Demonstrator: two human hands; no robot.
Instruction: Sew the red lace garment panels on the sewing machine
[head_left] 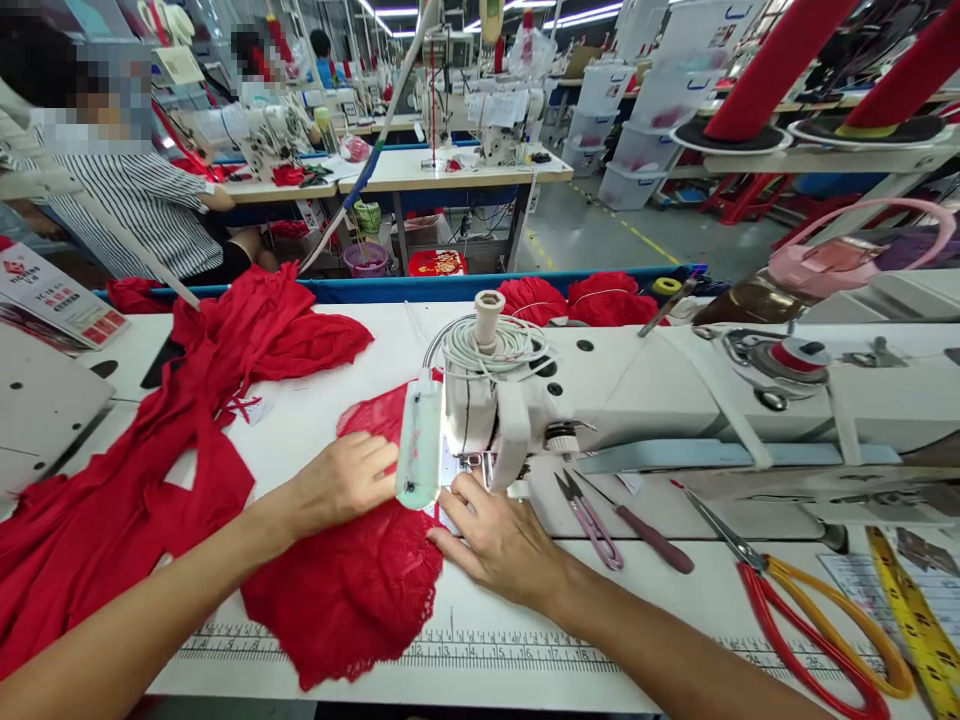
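Red lace fabric lies on the white sewing table, its upper part under and beside the sewing machine head. My left hand is closed on this fabric left of the needle, its fingertips partly hidden behind the pale green plastic guard. Close to the presser foot, my right hand has its fingers bent and its thumb on the cloth's right edge. A bit of white shows between thumb and forefinger; I cannot tell what it is.
Thread snips, a maroon-handled awl and large scissors lie to the right, near a yellow tape measure. A heap of red fabric covers the left side. Red bundles sit behind the machine. A person in stripes sits far left.
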